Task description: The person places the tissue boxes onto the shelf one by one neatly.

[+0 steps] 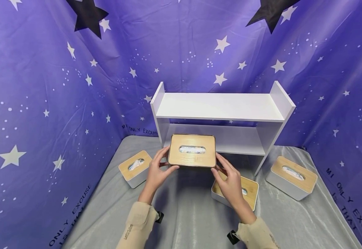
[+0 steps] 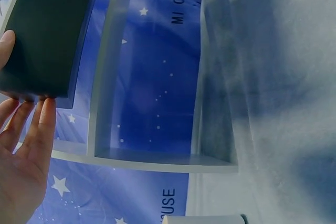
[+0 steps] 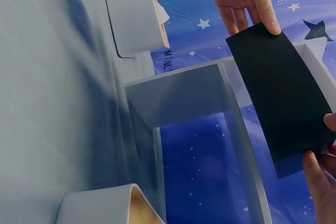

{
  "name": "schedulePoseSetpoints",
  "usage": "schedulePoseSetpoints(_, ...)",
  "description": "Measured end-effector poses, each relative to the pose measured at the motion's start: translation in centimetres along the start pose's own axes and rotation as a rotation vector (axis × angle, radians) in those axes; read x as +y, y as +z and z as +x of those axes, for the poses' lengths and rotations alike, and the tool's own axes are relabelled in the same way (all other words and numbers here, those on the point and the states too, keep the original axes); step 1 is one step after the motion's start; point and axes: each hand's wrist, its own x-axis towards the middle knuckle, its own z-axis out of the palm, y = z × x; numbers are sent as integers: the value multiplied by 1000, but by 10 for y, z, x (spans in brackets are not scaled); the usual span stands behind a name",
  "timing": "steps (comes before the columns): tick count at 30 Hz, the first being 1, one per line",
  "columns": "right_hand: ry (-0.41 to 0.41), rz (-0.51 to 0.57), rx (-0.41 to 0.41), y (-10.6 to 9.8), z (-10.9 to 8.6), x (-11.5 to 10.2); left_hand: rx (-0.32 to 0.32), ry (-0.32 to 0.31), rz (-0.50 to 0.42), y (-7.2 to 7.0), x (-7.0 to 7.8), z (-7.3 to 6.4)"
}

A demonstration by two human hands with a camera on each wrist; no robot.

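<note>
Both hands hold a dark-sided tissue box (image 1: pixel 192 160) with a light wooden lid, in front of the white shelf unit (image 1: pixel 215 105). My left hand (image 1: pixel 156 174) grips its left end between thumb and fingers. At the opposite end my right hand (image 1: pixel 232 185) has its thumb at the near corner and its fingers along the side. White tissue shows through the lid's oval slot. Seen in the left wrist view, the fingertips (image 2: pixel 47 103) press on the edge of the black box (image 2: pixel 50 40). The right wrist view shows its dark face (image 3: pixel 283 93) between the two hands.
White tissue boxes with wooden lids stand on the grey cloth (image 1: pixel 184 221): one at left (image 1: pixel 135 167), one partly behind the right hand (image 1: pixel 250 193), one at far right (image 1: pixel 293 176). A purple star-patterned curtain (image 1: pixel 181 45) hangs behind the shelf and along both sides.
</note>
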Motion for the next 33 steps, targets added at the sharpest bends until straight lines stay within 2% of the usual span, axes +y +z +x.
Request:
schedulePoseSetpoints(6, -10, 31, -18, 1, 4, 5, 10, 20, -34, -1, -9, 4)
schedulePoseSetpoints(13, 11, 66, -17, 10, 3, 38, 15, 35, -10, -1, -11, 10)
schedulePoseSetpoints(18, 38, 81, -36, 11, 6, 45, 16, 46, -3, -1, -12, 14)
schedulePoseSetpoints(20, 40, 80, -41, 11, 8, 46, 14, 39, -8, -1, -9, 15)
schedulePoseSetpoints(26, 23, 40, -28, 5, 17, 13, 14, 13, -10, -1, -9, 19)
schedulePoseSetpoints(27, 20, 37, -25, 5, 18, 8, 18, 17, -8, 0, -14, 21)
schedulePoseSetpoints(33, 19, 38, -27, 6, 21, 12, 12, -13, -42, 1, -17, 25)
